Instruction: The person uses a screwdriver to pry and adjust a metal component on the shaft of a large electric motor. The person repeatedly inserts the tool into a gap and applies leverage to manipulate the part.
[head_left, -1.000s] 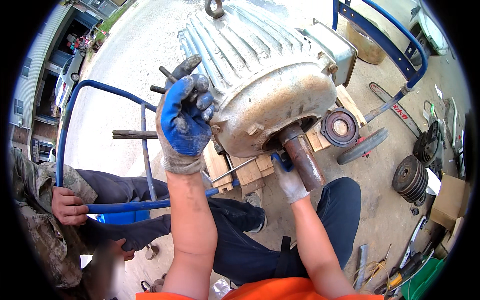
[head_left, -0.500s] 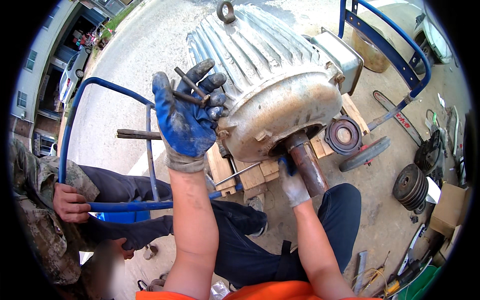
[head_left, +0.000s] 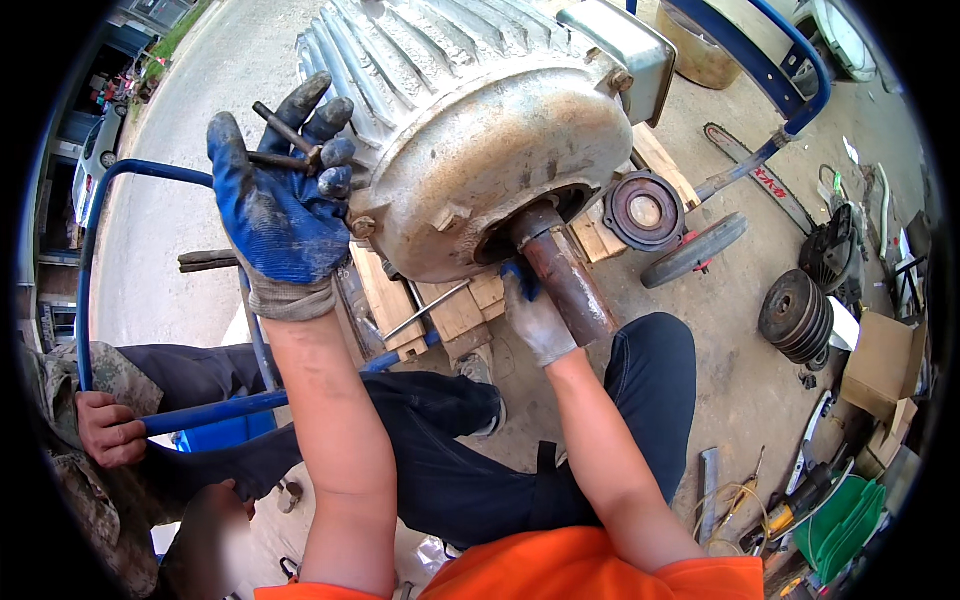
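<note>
A large silver finned electric motor (head_left: 470, 130) rests on wooden blocks (head_left: 385, 295), its rusty shaft (head_left: 565, 285) pointing toward me. My left hand (head_left: 280, 190), in a blue-and-grey glove, is palm up beside the motor's left side, thumb raised, other fingers curled around two dark bolts (head_left: 282, 128). My right hand (head_left: 535, 315), gloved too, reaches under the motor just left of the shaft; its fingertips are hidden. A ring-shaped metal cover (head_left: 621, 207) lies right of the shaft. A steel rod (head_left: 430, 305) lies below the motor.
A blue tubular cart frame (head_left: 215, 418) surrounds the motor. A co-worker's hand (head_left: 108, 430) grips it at left. A wheel (head_left: 690, 255), chainsaw (head_left: 820, 240), pulley (head_left: 795, 318), cardboard box (head_left: 880, 365), green container (head_left: 840, 525) and scattered tools are at right; a road runs beyond.
My left hand has turned palm up and its thumb has lifted, uncovering more of the bolts. My right hand stays under the motor. The whole view has shifted, moving the motor up and left.
</note>
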